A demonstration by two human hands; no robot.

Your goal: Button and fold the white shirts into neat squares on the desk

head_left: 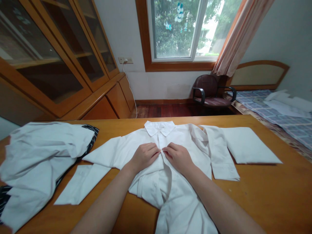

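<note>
A white collared shirt (136, 139) lies front up on the wooden table, collar toward the window. Its placket is joined near the collar and parts lower down, where the front hangs toward me in loose folds. My left hand (145, 156) pinches the placket edge just below the collar. Opposite it, my right hand (177, 156) pinches the other edge, the two sets of fingertips almost meeting. Any button between them is hidden. The left-side sleeve is bent back toward me; the right-side sleeve folds down over the table.
A heap of white garments (46, 152) on a dark striped cloth (90, 136) covers the table's left end. A folded white garment (251, 146) lies at the right on the wooden table (275, 195). Beyond stand a glass-door cabinet (97, 94), an armchair (212, 91) and a bed (287, 117).
</note>
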